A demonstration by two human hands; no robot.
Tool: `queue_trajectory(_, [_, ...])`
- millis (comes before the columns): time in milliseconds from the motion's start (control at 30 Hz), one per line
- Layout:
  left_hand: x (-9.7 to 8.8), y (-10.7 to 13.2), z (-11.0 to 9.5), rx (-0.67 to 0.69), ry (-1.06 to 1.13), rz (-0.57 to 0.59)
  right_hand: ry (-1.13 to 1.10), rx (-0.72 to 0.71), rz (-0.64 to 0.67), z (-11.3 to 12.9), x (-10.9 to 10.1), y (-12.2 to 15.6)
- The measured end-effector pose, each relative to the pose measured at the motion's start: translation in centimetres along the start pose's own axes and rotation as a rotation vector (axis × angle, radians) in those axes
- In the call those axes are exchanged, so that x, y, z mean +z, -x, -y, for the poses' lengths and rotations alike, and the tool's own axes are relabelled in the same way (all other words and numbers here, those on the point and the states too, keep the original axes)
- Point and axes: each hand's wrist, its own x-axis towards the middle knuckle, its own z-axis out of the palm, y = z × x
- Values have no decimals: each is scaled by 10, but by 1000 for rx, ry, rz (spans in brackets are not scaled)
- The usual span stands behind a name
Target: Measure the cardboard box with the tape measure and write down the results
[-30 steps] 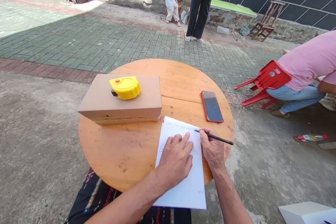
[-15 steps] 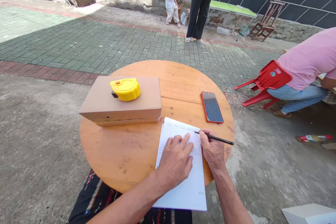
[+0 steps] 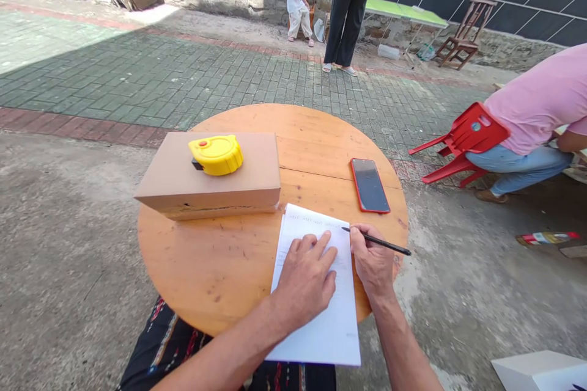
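Note:
White sheets of paper (image 3: 316, 339) lie at the near side of a round wooden table (image 3: 206, 275), their lower end jutting past its edge. My left hand (image 3: 308, 278) rests flat on them, fingers spread. A black pen (image 3: 385, 244) is pinched in my right hand (image 3: 373, 263), its tip at the end of a line of faint writing near the top of the sheet. What the writing says is too small to read. Left of the paper stands a brown cardboard box (image 3: 220, 192) with a yellow tape measure (image 3: 216, 155) on top.
A red-edged phone (image 3: 370, 186) lies on the table's right side. At right a person in pink (image 3: 541, 95) sits on a red plastic chair (image 3: 474, 131). Two people are near the far wall, by a green folding table (image 3: 408, 11). A bottle (image 3: 548, 238) lies on the ground.
The pen tip has moved slightly to the right along the written line, with my right hand. My left hand stays on the paper. The whole view has shifted a little.

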Motion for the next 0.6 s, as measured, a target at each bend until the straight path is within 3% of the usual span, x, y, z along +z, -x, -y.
queue_trajectory(600, [-1,0,1,4,-2,1,6,-2,11,1,0,0])
